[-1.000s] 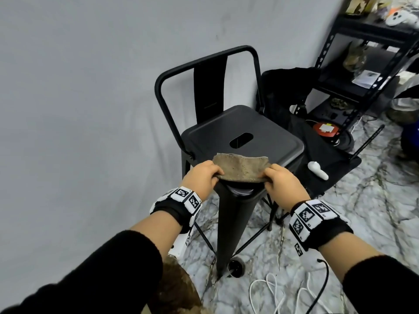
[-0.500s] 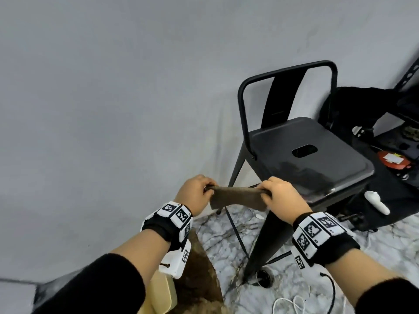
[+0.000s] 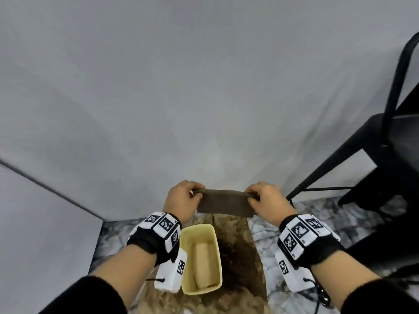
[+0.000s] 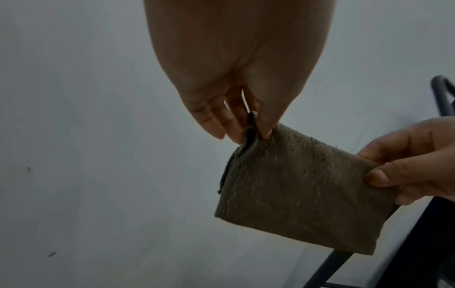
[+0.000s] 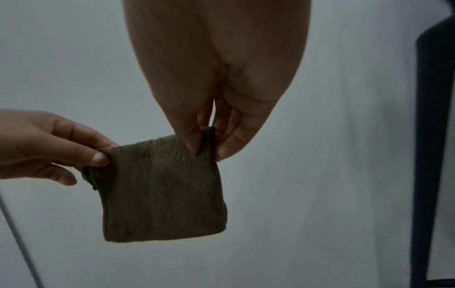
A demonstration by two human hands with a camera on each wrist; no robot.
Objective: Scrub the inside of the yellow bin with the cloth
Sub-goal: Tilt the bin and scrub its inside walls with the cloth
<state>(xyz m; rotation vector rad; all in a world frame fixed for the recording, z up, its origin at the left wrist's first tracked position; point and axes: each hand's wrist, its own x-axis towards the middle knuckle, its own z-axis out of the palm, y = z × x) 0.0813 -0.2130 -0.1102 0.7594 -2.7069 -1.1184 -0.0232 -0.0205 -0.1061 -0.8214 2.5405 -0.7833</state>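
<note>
A folded brown cloth (image 3: pixel 224 202) hangs stretched between my two hands in front of the grey wall. My left hand (image 3: pixel 183 200) pinches its left top corner, and my right hand (image 3: pixel 265 201) pinches its right top corner. The left wrist view shows the cloth (image 4: pixel 298 187) held between thumb and fingers of my left hand (image 4: pixel 251 126). The right wrist view shows the cloth (image 5: pixel 162 187) pinched by my right hand (image 5: pixel 206 144). Below the hands, the open yellow bin (image 3: pixel 188 232) stands upright on a brown rug, partly hidden by my left wrist.
A brown shaggy rug (image 3: pixel 238 257) lies on the marble floor (image 3: pixel 362 223) under the bin. A black metal stool (image 3: pixel 390 137) stands at the right. The grey wall (image 3: pixel 181 87) is close ahead, with a corner at the left.
Both hands have carried the cloth off the stool seat, leftward and down, to a spot above the yellow bin. The view has swung left and down, bringing the bin into sight.
</note>
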